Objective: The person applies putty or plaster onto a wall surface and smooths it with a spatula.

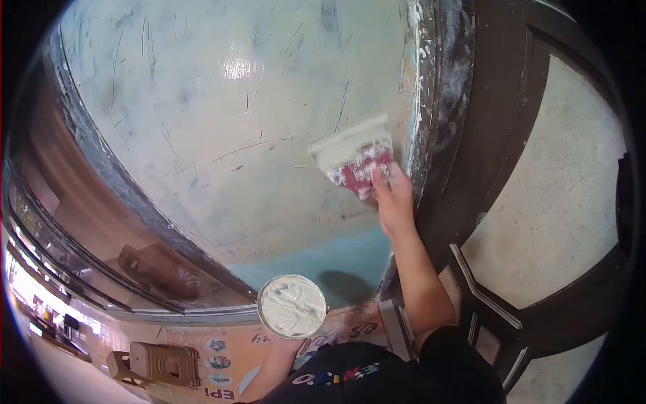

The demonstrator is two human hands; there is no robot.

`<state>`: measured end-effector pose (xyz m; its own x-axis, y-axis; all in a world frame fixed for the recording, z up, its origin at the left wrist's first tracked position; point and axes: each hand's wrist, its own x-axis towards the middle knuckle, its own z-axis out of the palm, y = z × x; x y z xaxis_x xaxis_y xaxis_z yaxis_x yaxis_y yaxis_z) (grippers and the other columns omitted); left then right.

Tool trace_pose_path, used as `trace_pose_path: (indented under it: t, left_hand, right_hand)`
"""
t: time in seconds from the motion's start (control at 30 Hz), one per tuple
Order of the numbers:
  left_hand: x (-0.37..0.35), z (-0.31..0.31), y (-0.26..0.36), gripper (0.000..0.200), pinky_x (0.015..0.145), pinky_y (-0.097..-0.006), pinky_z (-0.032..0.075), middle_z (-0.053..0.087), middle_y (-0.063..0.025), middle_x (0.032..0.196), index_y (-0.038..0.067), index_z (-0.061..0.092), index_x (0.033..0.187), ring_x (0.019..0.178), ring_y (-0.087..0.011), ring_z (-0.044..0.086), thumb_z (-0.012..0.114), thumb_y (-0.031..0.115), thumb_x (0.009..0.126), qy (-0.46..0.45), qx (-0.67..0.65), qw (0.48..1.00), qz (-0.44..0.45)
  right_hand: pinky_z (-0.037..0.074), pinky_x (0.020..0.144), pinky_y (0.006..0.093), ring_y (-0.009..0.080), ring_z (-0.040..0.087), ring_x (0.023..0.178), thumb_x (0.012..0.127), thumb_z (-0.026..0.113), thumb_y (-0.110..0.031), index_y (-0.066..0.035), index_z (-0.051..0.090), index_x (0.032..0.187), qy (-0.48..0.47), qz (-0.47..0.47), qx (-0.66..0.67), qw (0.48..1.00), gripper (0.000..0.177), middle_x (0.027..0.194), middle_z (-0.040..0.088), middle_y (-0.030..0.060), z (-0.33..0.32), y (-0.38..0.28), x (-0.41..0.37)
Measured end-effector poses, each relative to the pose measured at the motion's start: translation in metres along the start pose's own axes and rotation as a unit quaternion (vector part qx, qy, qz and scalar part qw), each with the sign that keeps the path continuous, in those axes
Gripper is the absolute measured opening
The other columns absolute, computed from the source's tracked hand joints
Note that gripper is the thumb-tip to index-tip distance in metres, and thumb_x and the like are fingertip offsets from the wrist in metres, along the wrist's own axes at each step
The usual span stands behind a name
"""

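Note:
My right hand (391, 195) is closed round a red scraper (356, 158) with a wide blade, its face smeared with pale paste. The blade's edge is at the scratched, pale green wall panel (222, 128), near the panel's right border. Lower down, my left hand (286, 347) holds up a round container (291, 306) of creamy white paste from below. The container hides most of that hand's fingers. The paste has ridges and swirls on its surface.
A dark frame (451, 87) runs along the panel's right side, with dark woodwork beyond it. Brown plastic stools (161, 363) stand at the lower left, beside an orange printed banner (249, 357). Brown curtain-like fabric (87, 195) hangs at the left.

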<state>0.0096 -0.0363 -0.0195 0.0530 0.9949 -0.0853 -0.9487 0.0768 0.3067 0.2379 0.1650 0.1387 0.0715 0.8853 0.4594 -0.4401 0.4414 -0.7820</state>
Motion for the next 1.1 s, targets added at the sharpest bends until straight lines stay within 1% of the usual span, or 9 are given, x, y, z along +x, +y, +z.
trace_pose_path:
  t: [0.13,0.27,0.33,0.47,0.53,0.6,0.67,0.87,1.1]
  left_hand:
    - [0.004,-0.004,0.003,0.065,0.112,-0.0585,0.033,0.045,-0.0125,0.149,0.015,0.045,0.144,0.136,-0.0374,0.042,0.042,0.058,0.095,0.001,-0.007,1.0,0.008]
    - [0.004,-0.015,0.009,0.062,0.113,-0.0579,0.033,0.045,-0.0118,0.148,0.015,0.044,0.144,0.136,-0.0359,0.043,0.039,0.056,0.097,-0.015,-0.02,1.0,0.005]
    - [0.006,-0.017,0.01,0.062,0.112,-0.0579,0.034,0.045,-0.0117,0.148,0.015,0.044,0.144,0.136,-0.0358,0.043,0.039,0.056,0.097,-0.021,-0.004,1.0,0.014]
    - [0.008,-0.005,0.006,0.061,0.112,-0.0576,0.034,0.045,-0.0118,0.149,0.016,0.046,0.143,0.136,-0.0359,0.043,0.039,0.055,0.096,-0.002,0.024,0.999,0.032]
    - [0.016,0.004,0.005,0.066,0.109,-0.069,0.031,0.046,-0.0095,0.148,0.02,0.045,0.143,0.135,-0.0388,0.043,0.041,0.063,0.093,0.013,0.008,0.999,-0.028]
    - [0.018,0.004,0.003,0.066,0.11,-0.0679,0.029,0.044,-0.0099,0.15,0.019,0.044,0.145,0.136,-0.0392,0.041,0.04,0.061,0.095,-0.003,0.002,0.999,-0.032]
    - [0.021,0.012,-0.001,0.062,0.113,-0.0573,0.033,0.045,-0.0109,0.149,0.016,0.047,0.142,0.136,-0.0358,0.043,0.039,0.056,0.096,-0.009,-0.024,0.999,-0.044]
    - [0.006,-0.015,0.001,0.064,0.112,-0.0568,0.035,0.045,-0.0108,0.148,0.016,0.044,0.144,0.134,-0.0355,0.044,0.039,0.058,0.096,0.0,0.024,1.0,0.012]
    - [0.007,-0.021,0.003,0.065,0.112,-0.0608,0.033,0.045,-0.0118,0.149,0.015,0.046,0.143,0.136,-0.0373,0.043,0.043,0.058,0.095,-0.001,0.005,1.0,0.017]
  right_hand:
    - [0.039,0.049,0.0244,0.0073,0.049,0.055,0.102,0.056,-0.023,-0.003,0.059,0.105,0.034,0.046,-0.114,0.992,0.02,0.077,0.06,0.0009,-0.009,0.03,0.02]
    - [0.038,0.049,0.0252,0.0066,0.05,0.057,0.102,0.055,-0.021,-0.002,0.061,0.106,0.088,0.101,-0.108,0.985,0.021,0.08,0.059,0.0009,-0.061,0.107,-0.063]
    - [0.038,0.049,0.0254,0.0067,0.049,0.056,0.102,0.055,-0.02,-0.002,0.06,0.108,0.087,0.131,-0.067,0.985,0.02,0.078,0.057,0.0002,-0.062,0.097,-0.07]
    - [0.036,0.048,0.0247,0.0063,0.046,0.053,0.102,0.055,-0.022,-0.003,0.059,0.104,0.053,0.007,-0.105,0.993,0.02,0.07,0.053,-0.0021,-0.033,0.026,-0.012]
    - [0.036,0.048,0.0238,0.0055,0.046,0.053,0.102,0.055,-0.023,-0.002,0.059,0.101,0.032,-0.073,-0.086,0.993,0.021,0.067,0.052,-0.0025,0.005,-0.026,0.03]
    - [0.036,0.05,0.0236,0.0052,0.046,0.053,0.102,0.055,-0.023,-0.002,0.06,0.099,0.03,-0.083,-0.052,0.995,0.022,0.067,0.054,-0.0019,0.028,-0.052,0.057]
    - [0.034,0.047,0.0235,0.0049,0.043,0.052,0.102,0.055,-0.026,-0.003,0.06,0.101,0.037,-0.038,-0.09,0.994,0.023,0.072,0.056,-0.0021,0.01,-0.029,0.056]
    - [0.033,0.043,0.0234,0.0053,0.042,0.052,0.104,0.053,-0.026,-0.006,0.059,0.113,0.15,0.138,-0.047,0.978,0.023,0.077,0.056,-0.0026,-0.05,0.107,-0.087]
    - [0.036,0.045,0.0247,0.006,0.044,0.051,0.103,0.054,-0.025,-0.003,0.059,0.105,0.055,-0.001,-0.02,0.998,0.023,0.076,0.058,-0.0012,-0.013,0.008,0.002]
